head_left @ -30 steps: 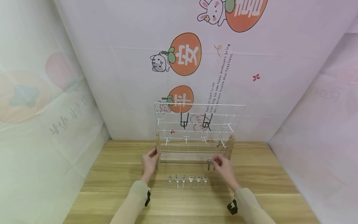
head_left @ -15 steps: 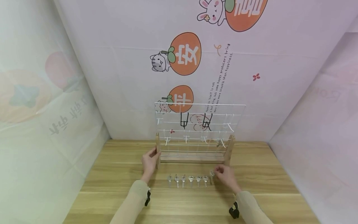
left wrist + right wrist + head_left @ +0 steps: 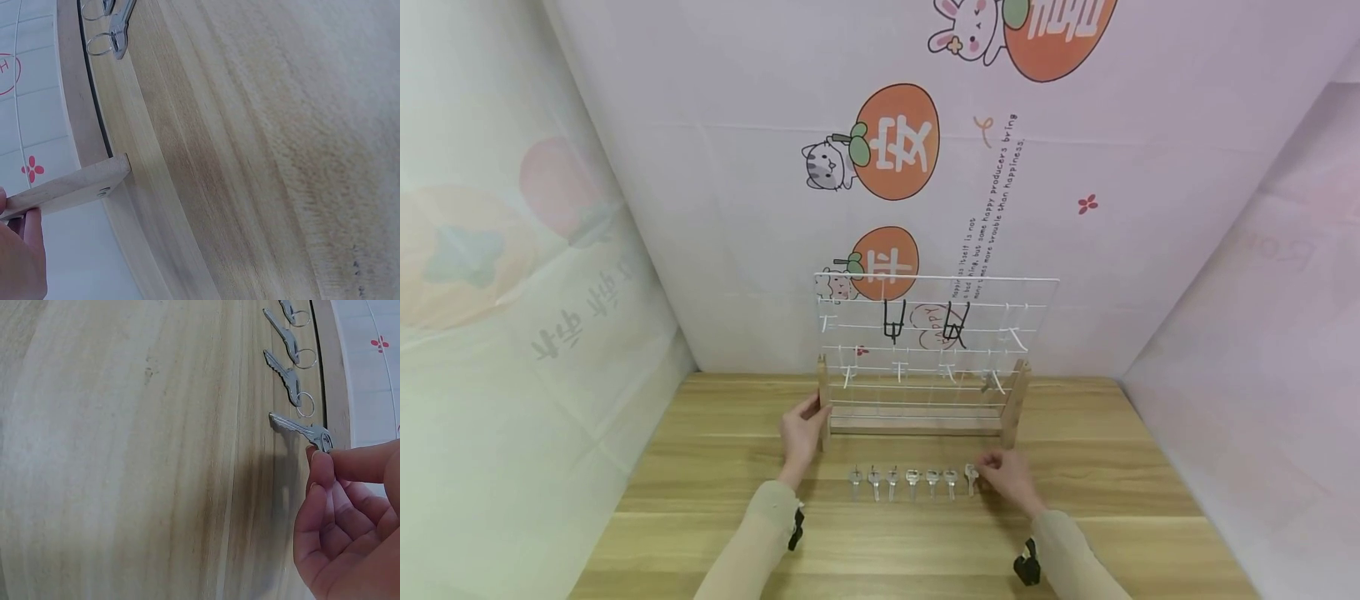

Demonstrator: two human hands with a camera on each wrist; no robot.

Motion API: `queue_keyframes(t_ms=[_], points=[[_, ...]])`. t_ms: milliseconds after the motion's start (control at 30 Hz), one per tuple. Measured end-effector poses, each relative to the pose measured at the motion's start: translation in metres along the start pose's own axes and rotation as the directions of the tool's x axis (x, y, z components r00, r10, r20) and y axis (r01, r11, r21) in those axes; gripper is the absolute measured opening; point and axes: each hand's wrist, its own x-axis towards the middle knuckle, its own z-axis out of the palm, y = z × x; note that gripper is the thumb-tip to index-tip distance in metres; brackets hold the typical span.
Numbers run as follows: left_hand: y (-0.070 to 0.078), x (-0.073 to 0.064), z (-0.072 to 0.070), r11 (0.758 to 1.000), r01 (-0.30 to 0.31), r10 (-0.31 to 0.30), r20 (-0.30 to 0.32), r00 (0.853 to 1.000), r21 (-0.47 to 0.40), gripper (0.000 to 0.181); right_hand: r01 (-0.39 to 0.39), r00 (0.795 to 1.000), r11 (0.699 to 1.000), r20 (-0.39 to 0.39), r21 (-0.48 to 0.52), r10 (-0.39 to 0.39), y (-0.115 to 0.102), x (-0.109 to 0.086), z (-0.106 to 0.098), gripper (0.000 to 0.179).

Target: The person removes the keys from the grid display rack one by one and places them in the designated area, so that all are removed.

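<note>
In the head view my right hand [image 3: 1009, 478] is at the right end of a row of silver keys [image 3: 912, 481] on the table. Thumb and fingertips pinch the ring end of a key [image 3: 301, 429], whose blade points away from the hand; whether its tip touches the tabletop is hard to tell. Thin rings are fitted to the other keys [image 3: 289, 384]. My left hand [image 3: 801, 433] grips the left wooden post [image 3: 75, 181] of a white wire grid rack [image 3: 936, 278], its thumb on the near face. Most of that hand lies outside the left wrist view.
White hooks [image 3: 950, 372] and two black hooks [image 3: 893, 325] hang on the grid. A small key-like item [image 3: 988, 383] hangs near the lower right hook. The right wooden post [image 3: 1016, 404] stands just behind my right hand. A printed cloth [image 3: 760, 250] covers the back wall.
My right hand has come down and toward me from beside the rack's base, bringing the key to the row's right end. The left hand has stayed on the post.
</note>
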Motion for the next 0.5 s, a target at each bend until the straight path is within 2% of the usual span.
queue_keyframes(t_ms=[333,500], points=[[-0.0006,0.0003,0.0000,1.000,0.001,-0.001,-0.002,1.000,-0.002,0.033,-0.098,0.995,0.994,0.032,0.038,0.097,-0.0006,0.0031,0.0045,0.009],[-0.0008,-0.0001,-0.0003,1.000,-0.002,0.002,-0.004,1.000,0.006,0.033,-0.117,0.992,0.992,0.056,0.044,0.114,-0.0038,0.0018,0.0055,0.009]])
